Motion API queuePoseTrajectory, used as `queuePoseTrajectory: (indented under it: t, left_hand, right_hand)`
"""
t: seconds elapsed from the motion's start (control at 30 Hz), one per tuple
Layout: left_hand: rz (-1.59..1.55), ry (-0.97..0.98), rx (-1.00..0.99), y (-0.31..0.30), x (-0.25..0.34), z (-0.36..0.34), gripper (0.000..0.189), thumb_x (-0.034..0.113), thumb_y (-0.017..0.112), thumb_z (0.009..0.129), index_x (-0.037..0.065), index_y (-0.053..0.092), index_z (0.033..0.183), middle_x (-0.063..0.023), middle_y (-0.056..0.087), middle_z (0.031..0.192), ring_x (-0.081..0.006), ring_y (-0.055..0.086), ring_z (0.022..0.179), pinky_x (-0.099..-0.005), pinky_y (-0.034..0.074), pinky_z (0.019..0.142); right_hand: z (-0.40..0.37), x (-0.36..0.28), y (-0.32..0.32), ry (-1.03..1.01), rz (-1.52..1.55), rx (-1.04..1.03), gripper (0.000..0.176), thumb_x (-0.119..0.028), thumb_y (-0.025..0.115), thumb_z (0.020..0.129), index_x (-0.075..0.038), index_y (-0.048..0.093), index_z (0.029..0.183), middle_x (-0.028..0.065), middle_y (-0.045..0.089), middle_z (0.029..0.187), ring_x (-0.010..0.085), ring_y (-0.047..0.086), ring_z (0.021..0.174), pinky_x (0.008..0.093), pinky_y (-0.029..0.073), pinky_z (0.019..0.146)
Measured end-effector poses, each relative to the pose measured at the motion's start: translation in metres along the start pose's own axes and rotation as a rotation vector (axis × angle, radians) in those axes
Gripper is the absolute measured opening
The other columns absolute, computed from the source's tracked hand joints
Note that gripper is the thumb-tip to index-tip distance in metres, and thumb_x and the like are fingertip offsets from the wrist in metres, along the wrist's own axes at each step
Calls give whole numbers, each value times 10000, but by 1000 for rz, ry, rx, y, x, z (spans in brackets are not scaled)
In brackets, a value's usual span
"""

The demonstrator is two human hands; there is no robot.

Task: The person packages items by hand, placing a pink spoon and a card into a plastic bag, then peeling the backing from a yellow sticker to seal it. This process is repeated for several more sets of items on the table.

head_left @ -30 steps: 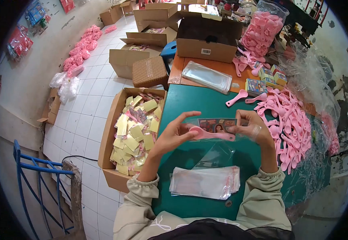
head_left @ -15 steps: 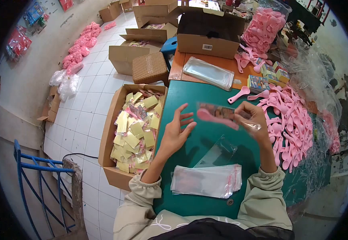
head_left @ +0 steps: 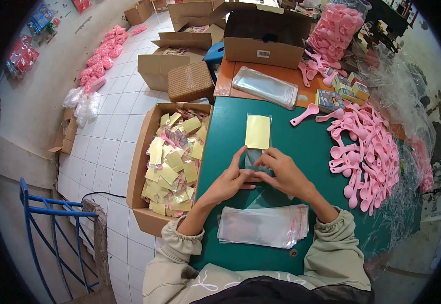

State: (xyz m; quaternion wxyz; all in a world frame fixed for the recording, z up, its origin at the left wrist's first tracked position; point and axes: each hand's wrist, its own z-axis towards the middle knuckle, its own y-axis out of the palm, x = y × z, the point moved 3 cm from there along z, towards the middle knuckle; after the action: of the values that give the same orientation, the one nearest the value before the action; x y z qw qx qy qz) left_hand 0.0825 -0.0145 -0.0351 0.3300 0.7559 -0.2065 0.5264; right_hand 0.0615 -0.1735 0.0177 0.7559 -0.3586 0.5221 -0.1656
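Observation:
A clear plastic packet with a pale yellow card [head_left: 258,132] in it lies upright on the green table [head_left: 301,167]. At the packet's lower end, my left hand [head_left: 230,181] and my right hand [head_left: 284,174] meet, fingers bent around the clear flap. My left hand's fingers are spread, with its index fingertip beside the card's lower edge. The fingers of my right hand are curled over the flap, and how firmly they grip it is hard to see. Just below the hands is a stack of clear plastic sleeves [head_left: 261,225], with one loose sleeve partly under them.
A carton of yellow-card packets [head_left: 169,172] stands left of the table. Pink spoons [head_left: 367,152] are heaped on the right, near stacked small cards [head_left: 329,100]. Behind are more clear sleeves [head_left: 266,86], an open brown box [head_left: 263,53] and a bag of spoons [head_left: 334,30].
The packet has moved from my raised right hand down onto the table and now shows its yellow side. Both hands have come together at its lower end.

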Motion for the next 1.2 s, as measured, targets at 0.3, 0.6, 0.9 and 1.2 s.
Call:
queuePoseTrajectory:
  t: [0.3,0.6,0.9,1.2]
  left_hand:
    - [-171,12,-22,13,8,-5,670,289,367,979,161,-90,1452,-157,486,1161,-218,537,1058,-360,510,862]
    - [-48,-30,97,6,-6,7,691,24,386,892,176,27,1462,-97,580,905,-162,613,803,-303,535,739]
    - [19,-43,74,15,-5,9,697,-10,384,864,184,75,1458,-122,581,929,-172,624,808,-302,556,736]
    - [-85,-121,30,16,4,2,549,1,285,926,149,147,1436,-223,571,1128,-238,632,952,-307,527,792]
  right_hand:
    - [-2,-10,3,-86,-34,-73,189,-102,687,724,-48,547,839,79,507,853,252,529,780,344,435,709]
    - [-5,-15,6,-236,-59,-167,175,-85,663,704,-73,516,798,67,480,818,248,498,792,358,392,734]
    - [-16,-2,-5,-137,178,-257,148,-59,640,736,-52,523,826,76,475,826,251,491,789,342,412,715]
    - [-36,11,-57,-33,481,-126,133,-29,664,761,-28,546,821,62,545,886,160,527,816,287,442,718]
